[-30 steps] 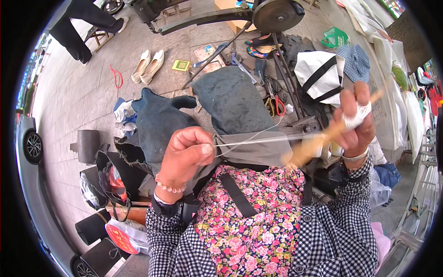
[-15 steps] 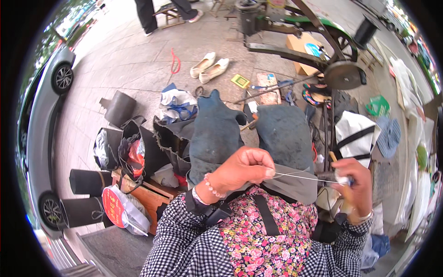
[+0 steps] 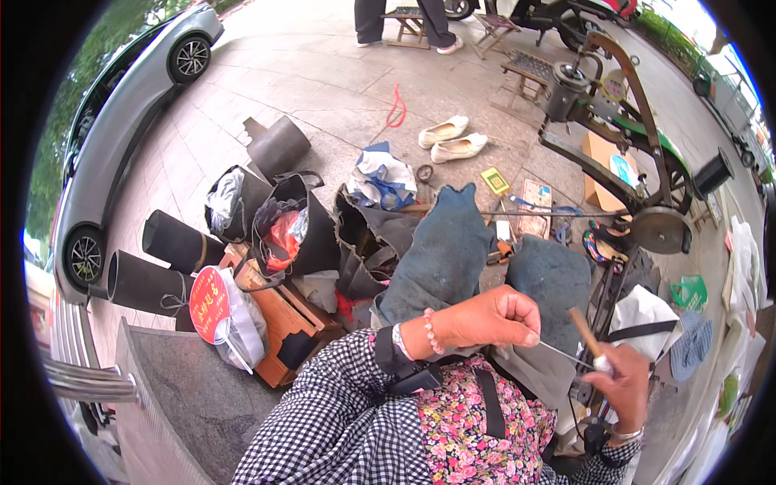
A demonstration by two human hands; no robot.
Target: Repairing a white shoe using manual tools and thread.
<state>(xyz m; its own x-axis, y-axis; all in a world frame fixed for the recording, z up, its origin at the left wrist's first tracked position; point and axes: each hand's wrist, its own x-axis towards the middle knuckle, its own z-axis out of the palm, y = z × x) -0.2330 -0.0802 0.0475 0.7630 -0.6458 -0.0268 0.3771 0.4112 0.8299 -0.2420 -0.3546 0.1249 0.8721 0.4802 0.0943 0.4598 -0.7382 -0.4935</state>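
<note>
My left hand [image 3: 489,322] is closed, thumb and fingertips pinching the end of a white thread [image 3: 563,353]. The thread runs taut, down and right, to my right hand [image 3: 624,386]. That hand is wrapped round a wooden-handled tool [image 3: 584,331], its handle slanting up and left; the tool's other end is hidden. A small white bundle [image 3: 602,364], apparently wound thread, sits at the right fingertips. Below the hands, a grey cloth [image 3: 529,373] lies over my lap, with worn blue-grey covers [image 3: 440,250] on my knees.
A hand-cranked sewing machine [image 3: 638,137] stands at the far right. White shoes [image 3: 454,139] rest on the paving. Left are open black bags [image 3: 299,230], dark rolls [image 3: 149,279], a wooden box [image 3: 283,331] and a red round fan [image 3: 210,305]. A person's legs [image 3: 404,23] show at the back.
The view has swung left, so the surroundings appear farther right. My hands have come closer together, and the stretch of thread between them is shorter. The wooden handle now tilts more to the left.
</note>
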